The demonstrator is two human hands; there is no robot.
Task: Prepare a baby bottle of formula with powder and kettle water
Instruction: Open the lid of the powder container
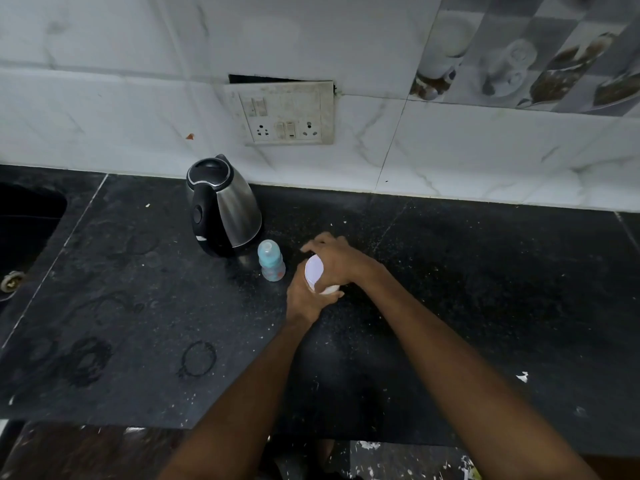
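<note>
A white formula container [327, 289] sits on the black counter [138, 306], mostly hidden by both hands. My left hand [304, 299] grips its body from the near side. My right hand [332, 259] curls over its white lid [314, 271], which is tilted up toward the left. Just left of the hands stands a small baby bottle [272, 260] with a pale blue top, upright and untouched. Behind the bottle, a steel kettle [221, 207] with a black handle and lid stands near the wall.
A dark sink [24, 220] is cut into the counter at far left. A switch and socket panel [289, 114] hangs on the white tiled wall above the kettle. Water rings and white specks mark the counter. The counter's front edge runs along the bottom.
</note>
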